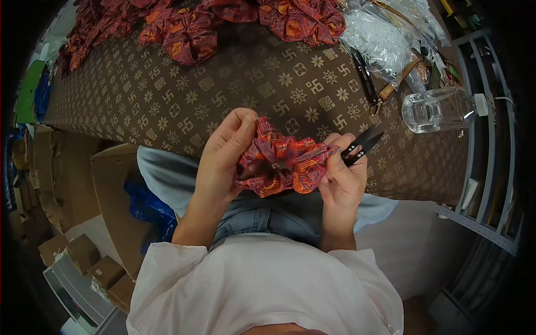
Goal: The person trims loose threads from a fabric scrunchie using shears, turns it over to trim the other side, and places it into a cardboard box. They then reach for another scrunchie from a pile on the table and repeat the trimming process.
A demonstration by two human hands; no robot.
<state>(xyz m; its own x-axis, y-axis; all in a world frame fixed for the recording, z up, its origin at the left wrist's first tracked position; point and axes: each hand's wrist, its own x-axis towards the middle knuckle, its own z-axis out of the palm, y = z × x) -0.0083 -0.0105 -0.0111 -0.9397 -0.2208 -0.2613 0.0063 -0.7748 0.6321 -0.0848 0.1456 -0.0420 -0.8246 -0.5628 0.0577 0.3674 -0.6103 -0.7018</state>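
Between my two hands, a red patterned fabric scrunchie (307, 174) is stretched into a ring above my lap. My left hand (224, 149) is closed on its left side, thumb and fingers pinching the cloth. With the thumb and fingertips, my right hand (347, 181) grips the right side of the ring. Black thread snips (363, 146) are also tucked in the right hand, their pointed blades directed up and to the right, away from the cloth. Part of the snips is hidden behind the fingers.
More red scrunchies (192, 36) lie along the far side of the brown patterned tablecloth (234, 84). Clear plastic bags (374, 42), a black-handled tool (364, 75) and a plastic bottle (438, 110) sit at the right. A metal rack (488, 223) borders the right edge; cardboard boxes (114, 190) stand at left.
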